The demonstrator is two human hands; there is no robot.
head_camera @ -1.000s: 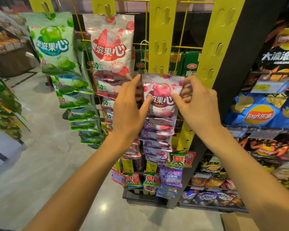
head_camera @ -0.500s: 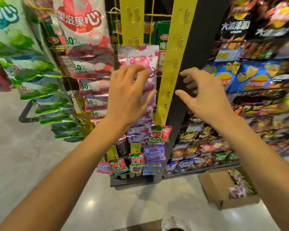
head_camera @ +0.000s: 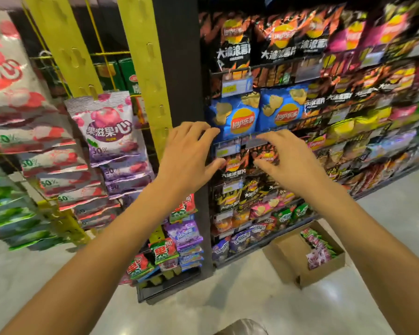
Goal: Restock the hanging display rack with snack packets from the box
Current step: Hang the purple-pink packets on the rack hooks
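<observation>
From the head camera, your left hand and right hand are both raised in front of the chip shelves, fingers spread and loosely bent, holding nothing. Neither touches a packet.

The purple packet hangs on the yellow strip, topping a column of like packets below it. It sits to the left of your left hand, well apart from it. A second yellow strip beside it shows bare hooks along its upper length.

The box stands open on the floor at the foot of the shelves, low and to your right. Packets lie inside, pink and green ones mixed; how many are left is hard to tell.

The step in hand looks like fetching the next packet. Go down to the box with your right hand, since it is nearer. Take one packet only, and take it by the top edge near its hang hole, so you need not regrip at the strip. Pick the flavour that matches the strip you mean to fill. Keep your left hand free to steady the strip when you hook the packet on.
</observation>
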